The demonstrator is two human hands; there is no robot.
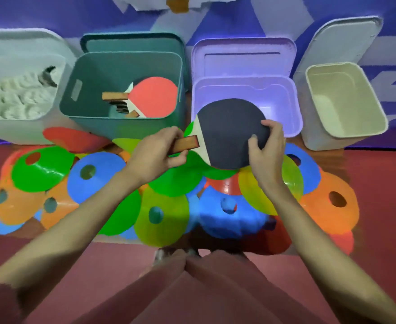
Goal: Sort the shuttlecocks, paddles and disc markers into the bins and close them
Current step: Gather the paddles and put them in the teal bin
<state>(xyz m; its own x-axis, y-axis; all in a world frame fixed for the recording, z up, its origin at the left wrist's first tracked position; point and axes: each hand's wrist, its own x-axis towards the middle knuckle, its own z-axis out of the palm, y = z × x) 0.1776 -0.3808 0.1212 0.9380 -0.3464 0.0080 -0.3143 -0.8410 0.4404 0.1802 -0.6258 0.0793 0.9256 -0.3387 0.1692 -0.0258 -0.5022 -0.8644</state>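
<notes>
Four open plastic bins, dark green paddle-filled bin (pixel 122 90) included; spread of coloured disc markers (pixel 159 213) on floor; black-faced wooden paddle (pixel 229 134) above them, left hand (pixel 155 155) gripping handle, right hand (pixel 266 148) pinching blade edge.

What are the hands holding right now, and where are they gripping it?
Both hold one paddle, black face up. The left hand grips its wooden handle; the right hand pinches the far rim of the blade.
</notes>
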